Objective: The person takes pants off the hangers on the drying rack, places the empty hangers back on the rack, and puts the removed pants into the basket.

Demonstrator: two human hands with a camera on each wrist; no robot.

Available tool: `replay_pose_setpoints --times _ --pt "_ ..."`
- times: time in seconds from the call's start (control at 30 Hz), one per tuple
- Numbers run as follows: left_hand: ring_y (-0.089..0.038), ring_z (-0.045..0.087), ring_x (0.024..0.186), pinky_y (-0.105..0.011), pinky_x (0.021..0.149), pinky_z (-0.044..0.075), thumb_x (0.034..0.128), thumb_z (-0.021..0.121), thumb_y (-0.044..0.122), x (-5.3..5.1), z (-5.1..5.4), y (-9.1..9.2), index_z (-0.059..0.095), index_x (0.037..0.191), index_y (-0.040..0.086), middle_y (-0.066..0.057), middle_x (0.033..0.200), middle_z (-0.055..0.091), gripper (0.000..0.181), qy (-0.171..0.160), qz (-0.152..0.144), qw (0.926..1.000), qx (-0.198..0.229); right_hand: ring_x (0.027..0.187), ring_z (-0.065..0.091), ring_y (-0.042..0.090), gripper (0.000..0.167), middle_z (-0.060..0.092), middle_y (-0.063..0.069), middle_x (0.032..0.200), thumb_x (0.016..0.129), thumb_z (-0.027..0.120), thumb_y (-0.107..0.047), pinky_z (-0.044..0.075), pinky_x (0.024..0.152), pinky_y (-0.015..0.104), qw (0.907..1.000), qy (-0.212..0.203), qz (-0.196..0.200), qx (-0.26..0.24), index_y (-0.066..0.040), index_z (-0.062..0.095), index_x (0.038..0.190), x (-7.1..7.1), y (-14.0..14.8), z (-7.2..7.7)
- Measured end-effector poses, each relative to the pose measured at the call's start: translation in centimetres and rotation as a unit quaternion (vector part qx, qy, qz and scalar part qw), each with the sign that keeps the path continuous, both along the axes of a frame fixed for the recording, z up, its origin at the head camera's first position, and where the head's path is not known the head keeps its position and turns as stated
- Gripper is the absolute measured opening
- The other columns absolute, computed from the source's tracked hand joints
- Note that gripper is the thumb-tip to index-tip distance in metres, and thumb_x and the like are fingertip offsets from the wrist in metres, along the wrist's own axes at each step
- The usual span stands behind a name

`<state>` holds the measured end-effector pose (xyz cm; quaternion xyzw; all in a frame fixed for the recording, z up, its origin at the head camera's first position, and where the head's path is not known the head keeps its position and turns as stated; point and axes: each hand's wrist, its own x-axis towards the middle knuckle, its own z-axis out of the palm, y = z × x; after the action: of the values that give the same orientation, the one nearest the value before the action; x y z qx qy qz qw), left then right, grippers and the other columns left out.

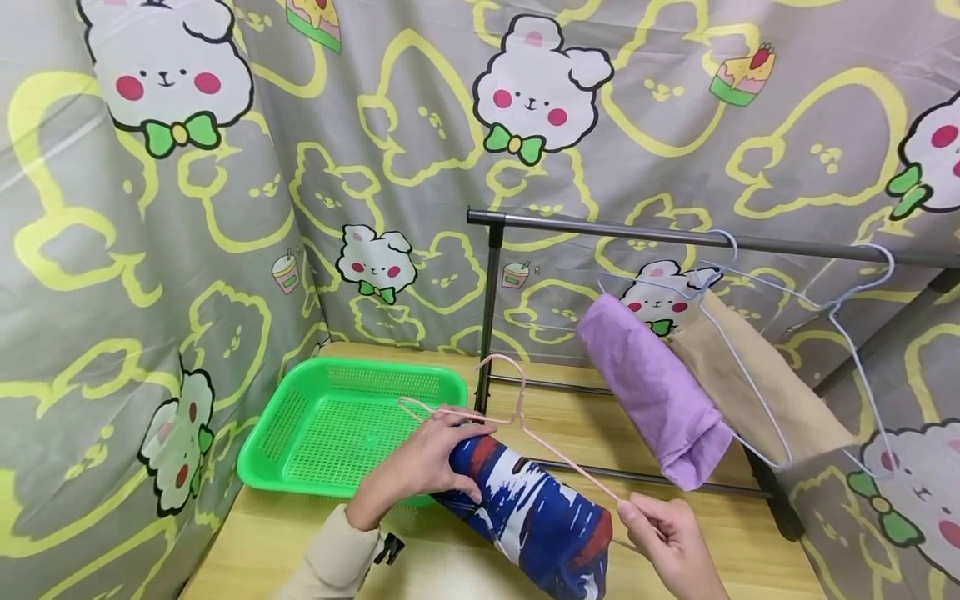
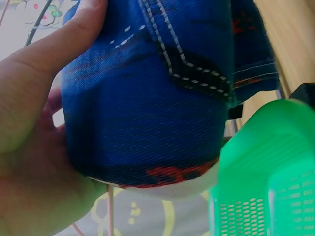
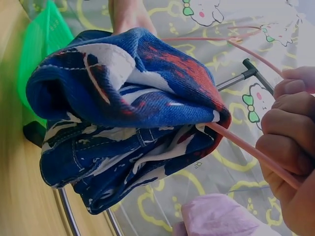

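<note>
A pair of folded denim pants (image 1: 536, 508), dark blue with white and red patches, hangs over the bottom bar of a pink hanger (image 1: 566, 465). My left hand (image 1: 427, 457) grips the pants at their left end, thumb on the near side and fingers over the top by the hanger's arm. With curled fingers, my right hand (image 1: 667, 537) holds the right corner of the hanger. The right wrist view shows the hanger's bar (image 3: 256, 155) running out from between the denim layers (image 3: 128, 98) to the right hand (image 3: 290, 132).
A green perforated basket (image 1: 258, 454) stands on the wooden table (image 1: 255, 542) at the left. Behind the right hand is a dark metal rack (image 1: 600, 229). On it, light blue hangers (image 1: 855, 350) bear a purple cloth (image 1: 652, 392) and a beige cloth (image 1: 765, 383). Patterned curtains surround the table.
</note>
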<state>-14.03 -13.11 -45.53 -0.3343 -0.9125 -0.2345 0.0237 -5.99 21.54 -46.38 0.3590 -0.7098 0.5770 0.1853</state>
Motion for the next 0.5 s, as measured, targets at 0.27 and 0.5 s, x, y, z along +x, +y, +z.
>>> replay_pose_setpoints --times 0.27,0.5 --pt "-0.026 0.053 0.134 -0.046 0.109 0.045 0.0616 0.093 0.059 -0.10 0.48 -0.12 0.068 0.126 0.026 0.003 0.139 0.064 0.077 -0.022 -0.016 0.9970 -0.072 0.041 0.024 0.004 0.047 0.034 -0.005 0.052 0.077 0.053 0.032 0.015 0.036 0.011 0.9993 0.036 -0.006 0.012 -0.014 0.051 0.070 0.04 -0.37 0.49" --pt "-0.022 0.063 0.121 -0.040 0.098 0.053 0.0707 0.089 0.055 0.25 -0.28 0.00 0.072 0.113 0.023 0.006 0.118 0.071 0.055 0.004 -0.040 0.9986 -0.035 0.042 0.023 0.005 0.047 0.031 -0.004 0.053 0.078 0.052 0.033 0.015 0.037 0.011 0.9994 0.030 -0.015 0.011 -0.014 0.046 0.068 0.20 -0.33 0.43"
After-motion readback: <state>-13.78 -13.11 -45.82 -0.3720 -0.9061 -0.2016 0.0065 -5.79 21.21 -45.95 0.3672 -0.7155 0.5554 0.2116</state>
